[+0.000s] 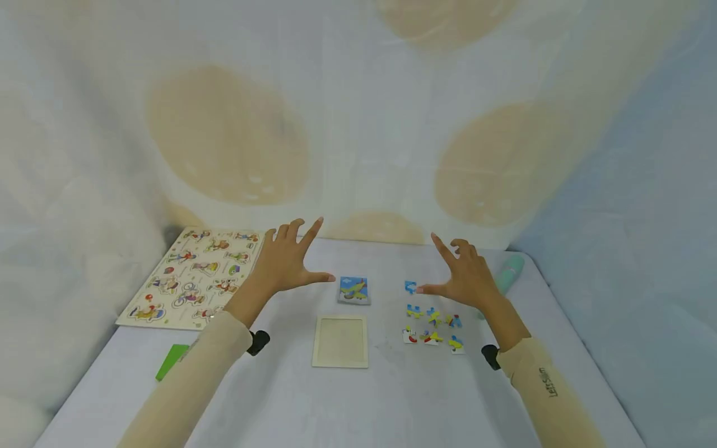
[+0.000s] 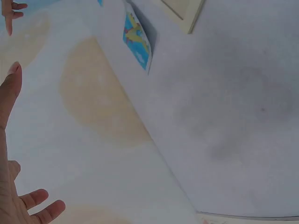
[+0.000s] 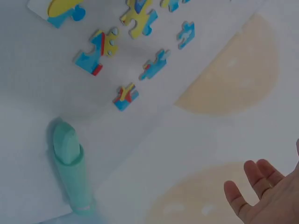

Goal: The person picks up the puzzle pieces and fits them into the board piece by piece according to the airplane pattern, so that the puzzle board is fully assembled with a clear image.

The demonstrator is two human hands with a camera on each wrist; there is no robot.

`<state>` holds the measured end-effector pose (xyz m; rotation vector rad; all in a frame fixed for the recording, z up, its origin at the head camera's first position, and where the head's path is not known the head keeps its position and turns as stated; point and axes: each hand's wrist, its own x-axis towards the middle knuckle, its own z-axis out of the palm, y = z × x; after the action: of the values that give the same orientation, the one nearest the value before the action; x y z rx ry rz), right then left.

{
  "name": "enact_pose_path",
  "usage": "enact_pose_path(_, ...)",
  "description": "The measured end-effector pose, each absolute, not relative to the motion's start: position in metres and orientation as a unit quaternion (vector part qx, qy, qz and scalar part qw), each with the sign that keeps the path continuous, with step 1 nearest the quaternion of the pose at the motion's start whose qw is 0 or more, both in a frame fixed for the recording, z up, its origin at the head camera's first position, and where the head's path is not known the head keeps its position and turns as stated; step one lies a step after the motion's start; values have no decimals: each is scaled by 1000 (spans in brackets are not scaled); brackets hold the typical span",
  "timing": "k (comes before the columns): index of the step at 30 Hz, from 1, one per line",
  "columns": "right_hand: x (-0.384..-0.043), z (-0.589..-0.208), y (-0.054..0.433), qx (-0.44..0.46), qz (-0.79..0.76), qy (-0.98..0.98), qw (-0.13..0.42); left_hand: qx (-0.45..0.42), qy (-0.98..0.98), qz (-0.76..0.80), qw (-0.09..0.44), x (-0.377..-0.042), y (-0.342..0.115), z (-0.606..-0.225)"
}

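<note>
Both hands hover above the white table with fingers spread and nothing held. My left hand (image 1: 284, 261) is nearest a small square picture card (image 1: 353, 290) showing a yellow airplane on blue; thumb and forefinger stand wide apart. My right hand (image 1: 467, 277) floats over the right side, its thumb tip appearing beside a blue jigsaw piece (image 1: 410, 286), though contact cannot be told. Several more jigsaw pieces (image 1: 431, 338) lie loose below it, blue, yellow, red and white. A square, pale wooden puzzle frame (image 1: 340, 342) lies flat in front of the card.
At the left lies a large board (image 1: 190, 267) printed with cartoon figures. A green flat object (image 1: 170, 362) is partly hidden by the left sleeve. A mint-green tube-shaped object (image 3: 72, 163) lies at the right edge. A spotted curtain (image 1: 381, 124) rises behind the table.
</note>
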<state>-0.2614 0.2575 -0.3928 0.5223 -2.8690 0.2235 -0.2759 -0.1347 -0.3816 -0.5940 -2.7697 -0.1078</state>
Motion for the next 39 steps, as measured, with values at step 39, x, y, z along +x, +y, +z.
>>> enact_pose_path(39, -221, -459, 254, 204, 131, -969, 55, -295, -945, -133, 41, -213, -154, -488)
